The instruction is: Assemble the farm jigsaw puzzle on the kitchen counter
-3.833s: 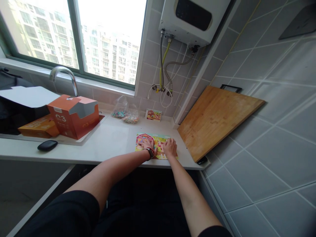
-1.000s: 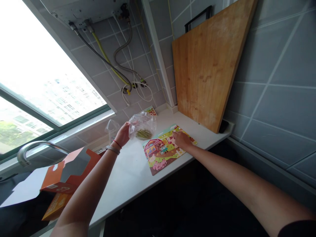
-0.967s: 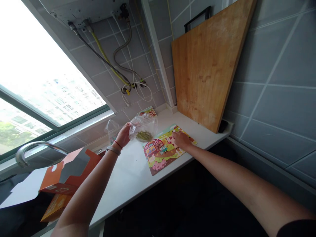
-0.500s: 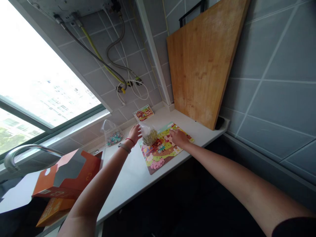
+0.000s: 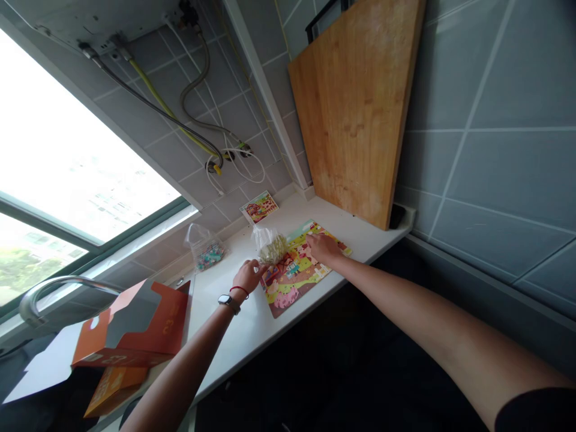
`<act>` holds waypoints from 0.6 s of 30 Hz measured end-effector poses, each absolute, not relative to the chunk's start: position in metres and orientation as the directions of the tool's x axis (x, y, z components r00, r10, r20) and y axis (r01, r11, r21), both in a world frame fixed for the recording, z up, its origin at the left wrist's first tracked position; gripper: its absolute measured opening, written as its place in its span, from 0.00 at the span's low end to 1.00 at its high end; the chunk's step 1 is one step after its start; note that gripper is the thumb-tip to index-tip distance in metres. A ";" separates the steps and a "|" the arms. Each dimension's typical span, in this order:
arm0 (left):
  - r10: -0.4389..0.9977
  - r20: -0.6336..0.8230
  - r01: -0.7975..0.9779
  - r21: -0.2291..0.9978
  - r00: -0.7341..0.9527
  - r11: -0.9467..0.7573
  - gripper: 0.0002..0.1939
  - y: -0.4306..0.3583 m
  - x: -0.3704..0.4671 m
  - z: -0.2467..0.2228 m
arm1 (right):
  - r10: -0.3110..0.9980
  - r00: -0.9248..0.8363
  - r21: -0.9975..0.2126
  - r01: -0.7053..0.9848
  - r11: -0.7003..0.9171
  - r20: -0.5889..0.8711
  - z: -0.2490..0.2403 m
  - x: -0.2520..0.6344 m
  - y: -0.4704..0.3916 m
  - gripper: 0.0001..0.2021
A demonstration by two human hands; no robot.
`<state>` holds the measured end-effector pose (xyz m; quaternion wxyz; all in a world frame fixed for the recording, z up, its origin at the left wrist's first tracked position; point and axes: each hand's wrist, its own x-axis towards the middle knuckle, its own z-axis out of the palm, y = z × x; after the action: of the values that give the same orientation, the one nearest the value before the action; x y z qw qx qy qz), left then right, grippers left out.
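A colourful farm-scene picture board, which looks like a jigsaw puzzle, lies on the white counter. On its upper left part rests a clear plastic bag of small pale yellowish pieces. My left hand is beside the board's left edge, just below the bag, with fingers drawn together; whatever is between them is too small to make out. Over the board's right part, my right hand has its fingers curled down against the picture, and their tips are hidden.
Against the back wall leans a small farm picture card. A clear bag of teal and pink pieces stands left on the counter. An open orange box is near the tap. A large wooden board leans at right.
My left hand has left the top of the plastic bag and moved down toward me, its fingers closing. The bag now stands untouched at its top. My right hand stays on the board.
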<state>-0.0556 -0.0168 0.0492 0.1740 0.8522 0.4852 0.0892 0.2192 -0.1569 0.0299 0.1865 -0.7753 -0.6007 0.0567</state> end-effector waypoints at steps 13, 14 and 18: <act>0.730 0.202 0.713 0.161 0.653 -0.683 0.23 0.012 -0.036 0.167 | 0.953 0.276 -0.361 0.907 -0.216 0.126 0.036 0.218 -0.161 0.18; 0.719 0.228 0.710 0.136 0.657 -0.691 0.23 0.013 -0.034 0.177 | 0.953 0.276 -0.362 0.907 -0.215 0.126 0.035 0.218 -0.161 0.18; 0.684 0.315 0.707 0.055 0.657 -0.705 0.23 0.018 -0.025 0.208 | 0.953 0.273 -0.362 0.908 -0.210 0.132 0.034 0.219 -0.160 0.18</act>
<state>-0.0245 0.0181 0.2084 -0.0363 0.9096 0.3825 0.1579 0.2186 -0.1603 0.0340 0.1872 -0.7755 -0.6001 0.0595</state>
